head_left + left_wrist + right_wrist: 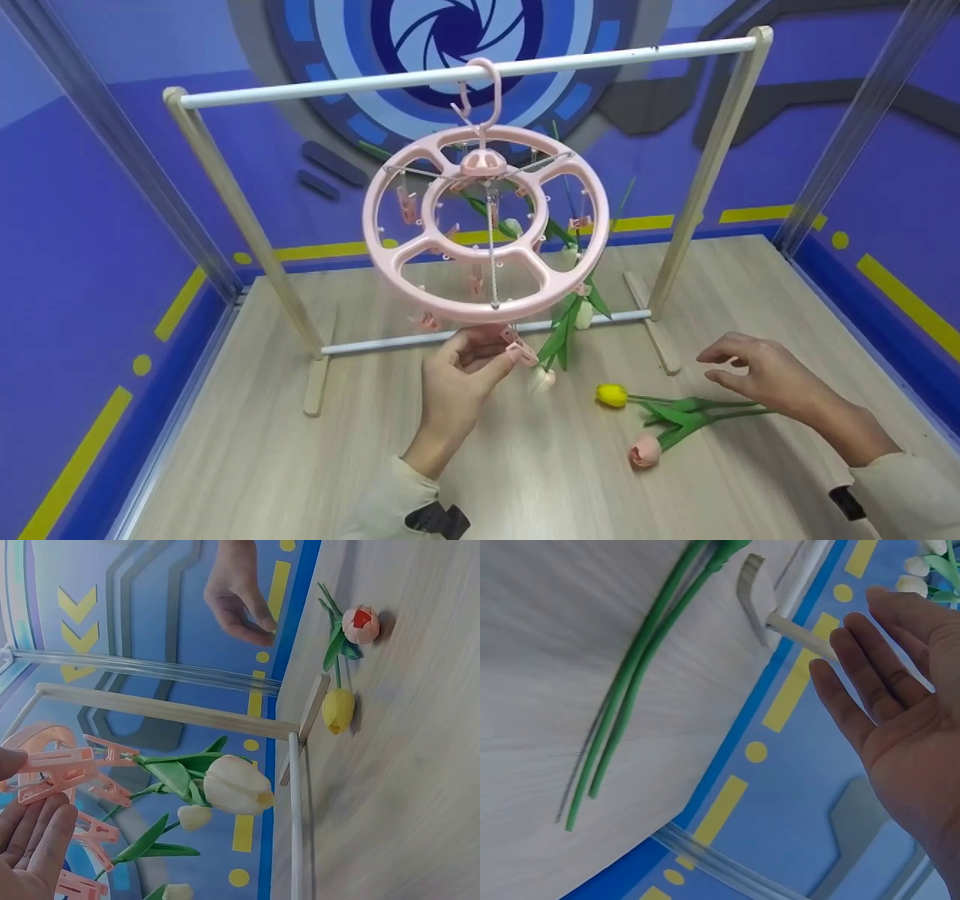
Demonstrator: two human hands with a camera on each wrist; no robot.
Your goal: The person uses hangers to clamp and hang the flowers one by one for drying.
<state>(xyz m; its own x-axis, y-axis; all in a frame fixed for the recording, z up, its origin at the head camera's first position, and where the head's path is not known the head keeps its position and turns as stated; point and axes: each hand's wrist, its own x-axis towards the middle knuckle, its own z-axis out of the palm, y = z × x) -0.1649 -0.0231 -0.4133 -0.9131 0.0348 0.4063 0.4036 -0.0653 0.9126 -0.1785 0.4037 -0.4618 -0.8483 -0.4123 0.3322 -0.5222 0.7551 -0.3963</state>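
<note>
A round pink clip hanger (382, 262) hangs by its hook from the white rail. At its near edge my left hand (459, 386) pinches a pink clothes peg (58, 772) between thumb and fingers. White tulips (238, 784) with green leaves dangle head-down from other pegs, to the right of that hand. My right hand (776, 375) is raised over the table at the right, fingers loosely bent and holding nothing. Below and left of it lie a yellow tulip (612, 395) and a pink tulip (645, 451); their green stems (630, 682) run side by side toward the right.
The stand has wooden side posts (701, 172), a white top rail (315, 88) and a white lower bar (397, 342). Its wooden feet (316, 386) rest on the light wood table (525, 465). Blue patterned panels (90, 187) enclose the back and sides.
</note>
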